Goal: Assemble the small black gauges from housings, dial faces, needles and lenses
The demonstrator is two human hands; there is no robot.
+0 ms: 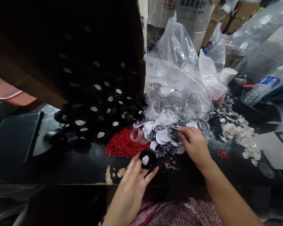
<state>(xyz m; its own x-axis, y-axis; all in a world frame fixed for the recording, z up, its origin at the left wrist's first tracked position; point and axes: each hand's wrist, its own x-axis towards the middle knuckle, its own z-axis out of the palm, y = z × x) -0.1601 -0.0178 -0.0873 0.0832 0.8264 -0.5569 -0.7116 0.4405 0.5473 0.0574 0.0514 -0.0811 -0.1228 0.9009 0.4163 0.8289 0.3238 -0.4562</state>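
My left hand (138,179) is closed around a round black plastic case (148,158), which has a small white piece with dark holes in its middle. To the right, my right hand (194,146) pinches the edge of a black printed paper disc (173,132) on a pile of discs, some white side up. More printed discs (160,150) lie at the pile's front. Behind it, clear plastic round covers (167,116) spill from a clear bag (179,72). Thin red plastic pieces (124,142) form a heap left of the discs.
At the left, a large dark box (141,40) lies with many black cases (100,135) at its mouth. White flat pieces (240,131) are scattered at the right, near a white box (273,149) and a plastic bottle (265,84). A dark tray (16,135) sits far left.
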